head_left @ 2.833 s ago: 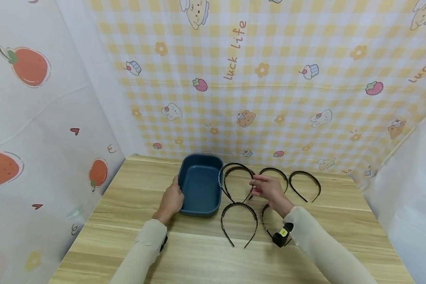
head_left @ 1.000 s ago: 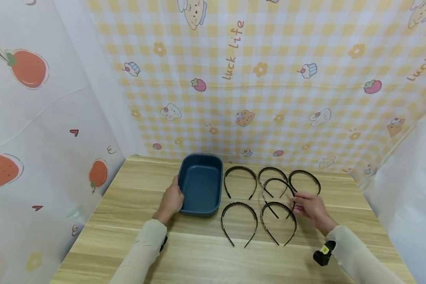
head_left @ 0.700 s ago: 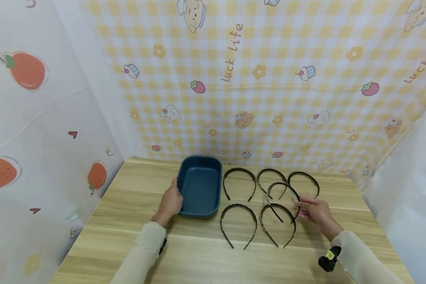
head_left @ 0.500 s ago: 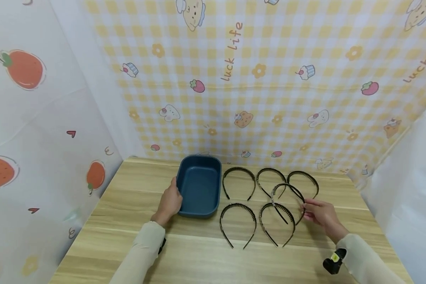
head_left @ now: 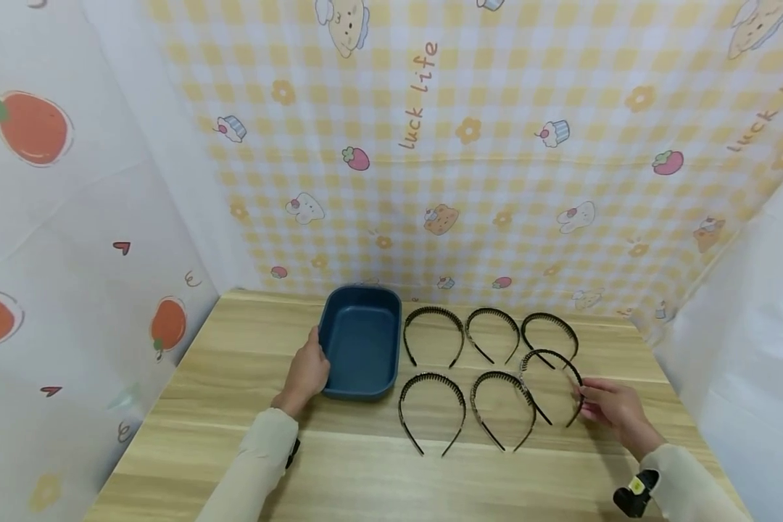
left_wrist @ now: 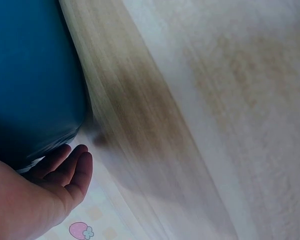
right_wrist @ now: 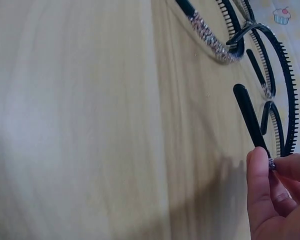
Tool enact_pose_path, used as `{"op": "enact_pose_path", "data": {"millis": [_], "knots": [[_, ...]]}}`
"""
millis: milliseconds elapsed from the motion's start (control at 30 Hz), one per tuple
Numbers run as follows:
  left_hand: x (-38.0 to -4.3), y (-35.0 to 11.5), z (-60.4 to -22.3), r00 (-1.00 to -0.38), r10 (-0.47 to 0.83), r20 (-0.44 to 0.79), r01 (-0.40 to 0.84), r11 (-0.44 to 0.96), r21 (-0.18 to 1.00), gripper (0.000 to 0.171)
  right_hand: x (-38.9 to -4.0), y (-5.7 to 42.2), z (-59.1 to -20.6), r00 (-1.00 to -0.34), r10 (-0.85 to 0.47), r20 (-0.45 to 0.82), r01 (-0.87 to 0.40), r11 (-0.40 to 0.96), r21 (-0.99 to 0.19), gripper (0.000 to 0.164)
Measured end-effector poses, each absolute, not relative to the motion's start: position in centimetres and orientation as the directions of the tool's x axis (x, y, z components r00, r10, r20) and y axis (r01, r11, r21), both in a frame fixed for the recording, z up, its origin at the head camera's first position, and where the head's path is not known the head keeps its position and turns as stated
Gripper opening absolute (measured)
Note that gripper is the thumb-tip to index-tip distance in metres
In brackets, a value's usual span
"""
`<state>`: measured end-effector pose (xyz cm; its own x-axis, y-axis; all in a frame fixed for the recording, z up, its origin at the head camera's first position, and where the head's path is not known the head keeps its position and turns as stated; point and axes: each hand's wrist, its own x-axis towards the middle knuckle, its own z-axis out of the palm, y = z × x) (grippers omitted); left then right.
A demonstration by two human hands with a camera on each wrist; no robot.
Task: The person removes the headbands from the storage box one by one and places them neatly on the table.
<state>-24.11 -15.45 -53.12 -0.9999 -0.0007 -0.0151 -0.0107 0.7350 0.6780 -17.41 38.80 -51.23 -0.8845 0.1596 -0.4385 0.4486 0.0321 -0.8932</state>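
Observation:
My left hand (head_left: 308,370) holds the left side of a dark blue plastic storage box (head_left: 328,322), whose inside looks bare. In the left wrist view, curled fingers (left_wrist: 80,175) lie against the lower outside of the box (left_wrist: 35,75); the thumb is hidden. Between thumb and fingers, my right hand (head_left: 616,413) pinches one leg of a black toothed headband (head_left: 557,353). Glittery stones show on that headband by the fingertips in the right wrist view. It hovers over the table, overlapping in view a back-row headband (head_left: 548,317) and a front-row headband (head_left: 501,375).
Other black headbands stand in two rows right of the box: one headband (head_left: 433,310) and another headband (head_left: 492,312) at the back, one headband (head_left: 433,376) in front. Patterned cloth (head_left: 470,181) rises behind the wooden table (head_left: 391,478), with white cloth (head_left: 757,348) at right.
The right hand has carried the held headband from beside the box, off the back-left headband, rightward and nearer to me. My left hand has stayed at the box. The view has shifted slightly.

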Motion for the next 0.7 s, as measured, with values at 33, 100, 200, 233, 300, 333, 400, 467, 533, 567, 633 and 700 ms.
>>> {"op": "enact_pose_path", "data": {"millis": [33, 100, 200, 233, 300, 333, 400, 467, 533, 567, 633, 700], "knots": [[-24.1, -15.5, -53.1, -1.0, -0.001, -0.019, -0.014, 0.735, 0.678, 0.058, -17.3, 39.0, -51.3, -0.882, 0.162, -0.442, 0.451, 0.027, -0.892, 0.02], [-24.0, -15.5, -53.1, -1.0, -0.001, -0.018, -0.013, 0.737, 0.676, 0.059, -17.0, 39.3, -51.4, -0.881, 0.165, -0.444, 0.454, 0.025, -0.891, 0.022], [-24.0, -15.5, -53.1, -1.0, -0.002, -0.023, -0.017, 0.739, 0.673, 0.059, -16.6, 39.6, -51.5, -0.876, 0.176, -0.448, 0.459, 0.023, -0.888, 0.025], [-23.9, -15.5, -53.1, -1.0, -0.004, -0.028, -0.022, 0.739, 0.673, 0.06, -16.6, 39.7, -51.6, -0.877, 0.177, -0.446, 0.458, 0.028, -0.889, 0.026], [-23.9, -15.6, -53.2, -0.999, -0.006, -0.039, -0.031, 0.739, 0.674, 0.06, -16.5, 40.0, -51.6, -0.878, 0.184, -0.442, 0.457, 0.043, -0.889, 0.027], [-23.8, -15.7, -53.2, -0.999, -0.008, -0.04, -0.033, 0.738, 0.674, 0.06, -16.4, 40.2, -51.6, -0.879, 0.187, -0.439, 0.455, 0.05, -0.889, 0.028], [-23.8, -15.7, -53.2, -0.999, -0.009, -0.038, -0.032, 0.738, 0.674, 0.059, -16.3, 40.5, -51.7, -0.883, 0.189, -0.429, 0.447, 0.063, -0.892, 0.028], [-23.8, -15.6, -53.2, -0.999, -0.011, -0.035, -0.032, 0.741, 0.67, 0.059, -16.1, 40.9, -51.8, -0.884, 0.191, -0.427, 0.447, 0.076, -0.891, 0.027], [-23.8, -15.6, -53.2, -0.999, -0.01, -0.035, -0.031, 0.74, 0.672, 0.059, -15.8, 41.2, -51.8, -0.882, 0.19, -0.432, 0.452, 0.075, -0.889, 0.028], [-23.9, -15.6, -53.1, -0.999, -0.009, -0.031, -0.028, 0.74, 0.672, 0.059, -15.7, 41.3, -51.8, -0.879, 0.192, -0.436, 0.456, 0.07, -0.887, 0.029], [-23.9, -15.5, -53.1, -0.999, -0.007, -0.031, -0.026, 0.738, 0.674, 0.059, -15.5, 41.5, -51.8, -0.873, 0.192, -0.448, 0.466, 0.059, -0.883, 0.032], [-24.0, -15.5, -53.1, -0.999, -0.007, -0.031, -0.026, 0.737, 0.676, 0.06, -15.4, 41.6, -51.8, -0.87, 0.191, -0.454, 0.47, 0.045, -0.881, 0.033]]}}
